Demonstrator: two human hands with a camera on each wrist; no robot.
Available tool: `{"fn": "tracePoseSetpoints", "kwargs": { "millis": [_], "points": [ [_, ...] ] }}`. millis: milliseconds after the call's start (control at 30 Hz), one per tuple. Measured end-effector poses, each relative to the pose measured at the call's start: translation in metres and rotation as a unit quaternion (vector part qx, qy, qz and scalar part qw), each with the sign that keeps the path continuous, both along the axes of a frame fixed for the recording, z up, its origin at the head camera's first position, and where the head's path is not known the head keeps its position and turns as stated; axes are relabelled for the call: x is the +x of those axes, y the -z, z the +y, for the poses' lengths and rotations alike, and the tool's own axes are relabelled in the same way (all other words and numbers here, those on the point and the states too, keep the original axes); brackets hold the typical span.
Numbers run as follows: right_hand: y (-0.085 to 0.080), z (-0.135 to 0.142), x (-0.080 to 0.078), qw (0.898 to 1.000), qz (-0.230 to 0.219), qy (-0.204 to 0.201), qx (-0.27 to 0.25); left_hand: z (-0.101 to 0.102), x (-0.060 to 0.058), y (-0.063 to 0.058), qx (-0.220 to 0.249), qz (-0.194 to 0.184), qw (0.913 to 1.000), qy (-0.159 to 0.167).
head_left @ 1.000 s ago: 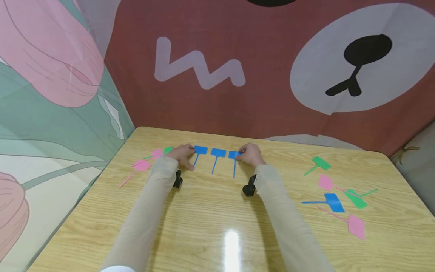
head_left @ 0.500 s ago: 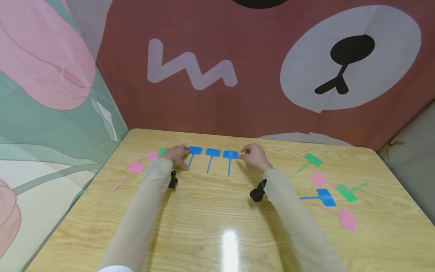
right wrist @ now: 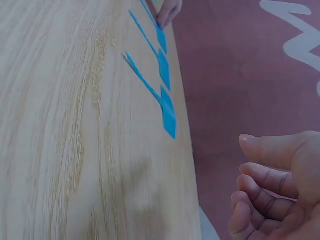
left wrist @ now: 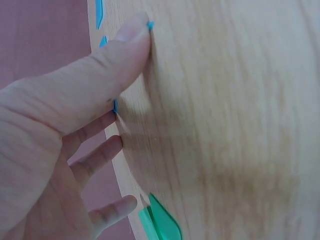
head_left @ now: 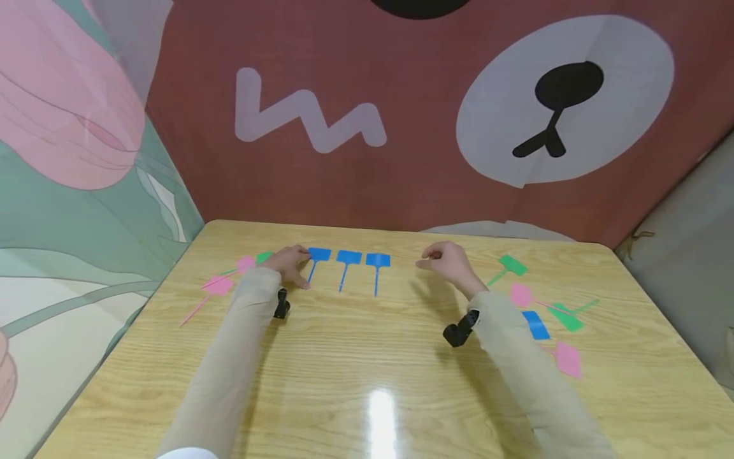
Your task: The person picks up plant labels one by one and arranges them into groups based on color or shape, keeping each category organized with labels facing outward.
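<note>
- Blue tags (head_left: 349, 257), three in a row, lie on the table (head_left: 321, 382) in head view; the left hand (head_left: 288, 262) touches the leftmost.
- Left wrist view: this hand is spread, not grasping.
- Right wrist view: the right hand (right wrist: 280, 185) is released, loosely curled.

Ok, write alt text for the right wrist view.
Three flat, stemmed blue tags lie in a row near the edge of a wooden table, the left hand at the farthest one. At lower right, the right hand hovers, loosely curled and holding nothing, before a reddish-brown backdrop with a white zigzag.
</note>
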State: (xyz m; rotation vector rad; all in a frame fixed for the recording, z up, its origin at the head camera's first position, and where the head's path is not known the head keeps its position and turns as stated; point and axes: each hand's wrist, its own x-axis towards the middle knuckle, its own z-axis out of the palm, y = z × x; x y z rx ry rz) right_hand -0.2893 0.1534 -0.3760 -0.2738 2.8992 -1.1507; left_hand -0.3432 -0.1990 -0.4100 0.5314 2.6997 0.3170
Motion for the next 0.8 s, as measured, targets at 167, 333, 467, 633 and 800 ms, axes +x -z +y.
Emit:
{"fn": "tracePoseSetpoints", "kwargs": {
  "millis": [167, 333, 467, 633, 800],
  "points": [
    [-0.001, 0.011, 0.008, 1.000, -0.005, -0.001, -0.007, -0.002, 0.001, -0.002, -0.001, 0.001, 1.0000, -0.001],
    [-0.001, 0.019, 0.017, 1.000, -0.003, -0.009, -0.003, -0.004, 0.001, -0.004, -0.001, 0.004, 1.0000, 0.000],
    [-0.003, 0.027, 0.026, 1.000, -0.001, -0.016, 0.004, -0.003, 0.002, -0.005, -0.002, 0.003, 1.0000, -0.003],
    [-0.003, 0.042, 0.041, 1.000, -0.008, -0.013, 0.012, 0.001, 0.004, -0.008, -0.007, -0.002, 1.0000, -0.005],
    [-0.002, 0.057, 0.055, 1.000, -0.009, -0.015, 0.010, 0.004, 0.005, -0.009, -0.008, -0.001, 0.9999, -0.007]
  ]
}}
